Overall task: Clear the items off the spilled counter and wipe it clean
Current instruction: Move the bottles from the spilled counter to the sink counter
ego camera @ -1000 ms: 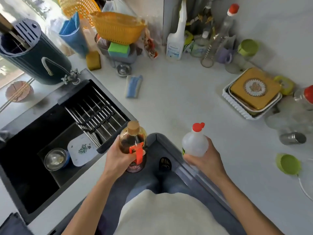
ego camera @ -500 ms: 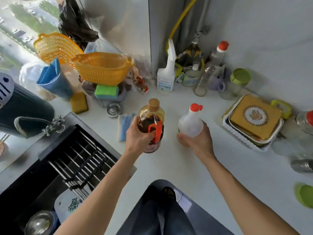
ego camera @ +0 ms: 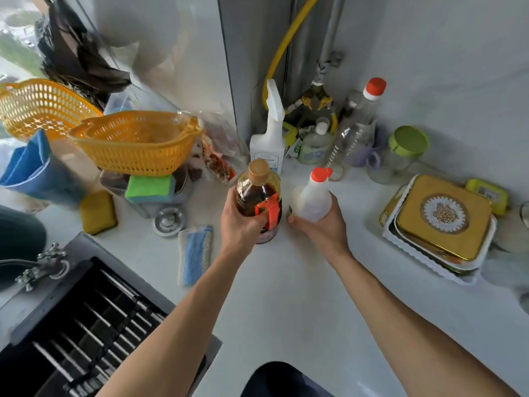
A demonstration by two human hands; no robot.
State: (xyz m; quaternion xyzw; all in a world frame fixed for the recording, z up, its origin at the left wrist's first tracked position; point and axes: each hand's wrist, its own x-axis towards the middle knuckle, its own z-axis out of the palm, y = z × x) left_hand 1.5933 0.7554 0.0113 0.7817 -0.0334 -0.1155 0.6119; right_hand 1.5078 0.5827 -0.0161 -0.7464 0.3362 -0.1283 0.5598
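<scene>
Roughly mid-table (ego camera: 286,296), left hand (ego camera: 243,224) grips one brown bottle (ego camera: 257,193), right hand (ego camera: 320,224) grips one white bottle (ego camera: 310,202); open room toward near edge; two orange baskets (ego camera: 134,141) back left.

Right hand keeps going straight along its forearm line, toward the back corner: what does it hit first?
Probably the clear ribbed bottle with the red cap. The right hand, gripping the white red-capped bottle, points up-left toward that corner cluster; the white spray bottle sits slightly left. Depth is uncertain.
</scene>
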